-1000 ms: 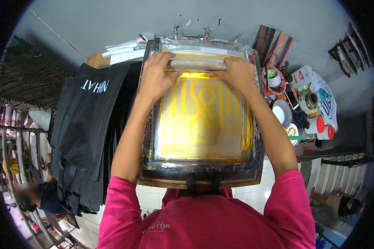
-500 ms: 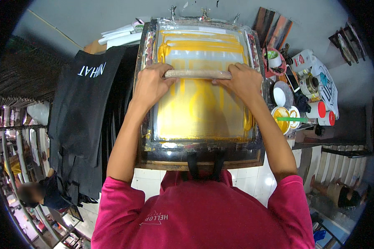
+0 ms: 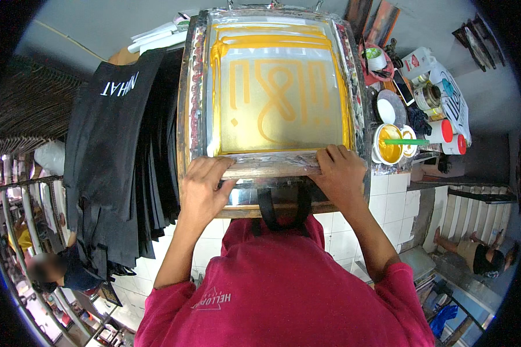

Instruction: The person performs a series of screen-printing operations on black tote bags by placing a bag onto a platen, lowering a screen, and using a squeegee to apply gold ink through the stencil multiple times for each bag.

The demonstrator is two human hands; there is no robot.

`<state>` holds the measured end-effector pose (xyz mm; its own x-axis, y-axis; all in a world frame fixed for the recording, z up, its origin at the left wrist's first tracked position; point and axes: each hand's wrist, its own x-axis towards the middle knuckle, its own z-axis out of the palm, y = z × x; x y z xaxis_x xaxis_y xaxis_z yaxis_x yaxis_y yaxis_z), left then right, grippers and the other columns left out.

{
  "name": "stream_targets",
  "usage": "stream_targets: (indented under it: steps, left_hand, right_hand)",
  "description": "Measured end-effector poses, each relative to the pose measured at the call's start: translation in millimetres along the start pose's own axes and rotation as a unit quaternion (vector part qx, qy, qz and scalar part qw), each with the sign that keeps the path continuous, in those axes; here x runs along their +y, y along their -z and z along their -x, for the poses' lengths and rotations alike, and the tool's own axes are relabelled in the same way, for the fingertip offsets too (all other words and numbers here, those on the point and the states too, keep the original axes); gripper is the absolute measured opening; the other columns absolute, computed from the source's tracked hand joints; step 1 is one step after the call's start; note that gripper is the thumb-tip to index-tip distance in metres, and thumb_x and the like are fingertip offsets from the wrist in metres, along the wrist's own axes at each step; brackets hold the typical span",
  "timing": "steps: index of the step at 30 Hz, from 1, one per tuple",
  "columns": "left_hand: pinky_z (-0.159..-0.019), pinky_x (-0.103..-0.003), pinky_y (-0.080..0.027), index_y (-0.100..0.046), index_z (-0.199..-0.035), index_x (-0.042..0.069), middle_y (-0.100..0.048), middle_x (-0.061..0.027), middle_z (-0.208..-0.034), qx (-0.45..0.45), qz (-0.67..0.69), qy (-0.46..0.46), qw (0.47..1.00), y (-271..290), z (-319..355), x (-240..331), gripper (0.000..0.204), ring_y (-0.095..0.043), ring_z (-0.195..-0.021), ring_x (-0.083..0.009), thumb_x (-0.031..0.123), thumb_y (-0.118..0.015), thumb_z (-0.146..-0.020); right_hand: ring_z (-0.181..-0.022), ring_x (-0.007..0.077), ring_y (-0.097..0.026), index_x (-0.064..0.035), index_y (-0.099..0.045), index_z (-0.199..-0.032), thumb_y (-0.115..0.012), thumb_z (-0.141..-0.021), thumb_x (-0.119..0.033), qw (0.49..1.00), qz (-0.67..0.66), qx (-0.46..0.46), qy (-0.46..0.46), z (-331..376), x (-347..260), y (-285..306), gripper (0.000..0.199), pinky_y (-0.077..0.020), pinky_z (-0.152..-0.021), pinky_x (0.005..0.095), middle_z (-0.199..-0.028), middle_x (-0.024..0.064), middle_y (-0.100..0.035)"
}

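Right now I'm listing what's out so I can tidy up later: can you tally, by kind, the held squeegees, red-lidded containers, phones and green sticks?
Held squeegee: 1
Red-lidded containers: 2
Phone: 1
Green stick: 1
Total: 5

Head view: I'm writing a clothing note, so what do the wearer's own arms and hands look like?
The left hand and right hand are bare, with no gloves or watch visible. The forearms are bare too; loose deep-pink sleeves end near the elbows.
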<state>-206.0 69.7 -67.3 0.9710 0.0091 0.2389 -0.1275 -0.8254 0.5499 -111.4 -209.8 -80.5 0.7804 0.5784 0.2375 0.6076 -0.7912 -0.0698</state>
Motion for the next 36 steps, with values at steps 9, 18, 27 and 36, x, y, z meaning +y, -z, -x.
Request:
stream_targets:
  steps: [9, 18, 27, 36]
  left_hand:
    - [-0.123, -0.061, -0.007, -0.017, -0.161, 0.007, -0.03, -0.0239, -0.162, 0.077, -0.105, -0.028, 0.991, -34, 53, -59, 0.133, -0.026, -0.152, -0.0388, 0.041, -0.095, -0.058]
    - [-0.124, -0.06, -0.006, -0.009, -0.161, 0.008, -0.031, -0.0273, -0.16, 0.341, -0.113, -0.15, 0.921, 55, -2, -16, 0.144, -0.028, -0.151, -0.0397, 0.066, -0.089, -0.056]
    - [-0.095, -0.046, -0.051, -0.064, -0.124, -0.004, -0.069, -0.0304, -0.114, 0.11, 0.062, 0.3, 0.946, 11, -91, -73, 0.057, -0.066, -0.111, -0.0453, 0.044, -0.066, -0.094]
    - [-0.078, -0.04, -0.052, -0.068, -0.095, -0.002, -0.071, -0.0194, -0.09, 0.013, 0.05, 0.292, 0.955, -22, -110, -81, 0.028, -0.07, -0.085, -0.0296, 0.024, -0.075, -0.088]
  right_hand:
    - [-0.085, 0.0268, -0.065, -0.0134, -0.063, -0.087, -0.083, -0.061, -0.026, 0.996, -0.042, 0.074, 0.03, 13, 3, 0, 0.035, -0.0504, -0.07, 0.043, -0.089, 0.0035, -0.062]
    - [-0.082, 0.0273, -0.067, -0.0135, -0.071, -0.089, -0.074, -0.06, -0.007, 0.952, -0.022, 0.299, 0.059, -47, 8, 106, 0.03, -0.052, -0.071, 0.0398, -0.09, 0.0032, -0.068]
    - [-0.081, 0.03, -0.07, -0.0058, -0.073, -0.105, -0.079, -0.082, -0.037, 0.977, -0.044, 0.191, -0.084, -171, -1, 256, 0.04, -0.0548, -0.076, 0.0412, -0.092, 0.0136, -0.073]
    - [-0.08, 0.0281, -0.071, -0.0006, -0.076, -0.106, -0.084, -0.075, -0.039, 0.965, -0.002, 0.262, -0.021, -257, 39, 293, 0.05, -0.0544, -0.075, 0.0405, -0.09, 0.0193, -0.076]
